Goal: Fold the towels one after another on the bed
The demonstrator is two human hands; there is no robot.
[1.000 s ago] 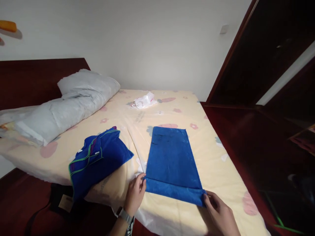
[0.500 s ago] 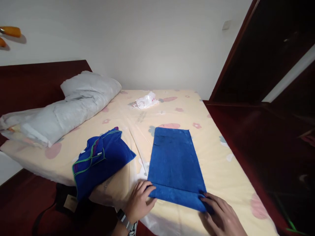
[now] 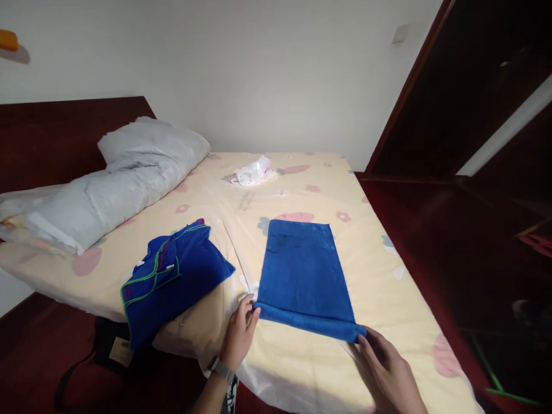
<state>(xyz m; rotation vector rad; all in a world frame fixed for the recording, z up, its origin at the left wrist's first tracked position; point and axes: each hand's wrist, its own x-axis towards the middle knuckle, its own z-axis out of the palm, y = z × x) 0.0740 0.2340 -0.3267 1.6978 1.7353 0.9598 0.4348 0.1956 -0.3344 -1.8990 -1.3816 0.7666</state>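
Observation:
A blue towel lies flat on the bed, its near edge turned up into a narrow roll. My left hand, with a watch on the wrist, pinches the left end of that roll. At the roll's right end, my right hand grips the cloth between thumb and fingers. To the left lies a crumpled heap of darker blue cloths with green and purple edging, partly hanging over the near edge of the bed.
The bed has a pale yellow patterned sheet. A grey quilt lies by the dark headboard. A white plastic bag sits toward the far side. On the floor at lower left is a black bag.
Both hands have moved forward with the towel's near edge. The turned-up flat strip is now a tighter, rounder roll, and less flat towel shows. The view has shifted slightly.

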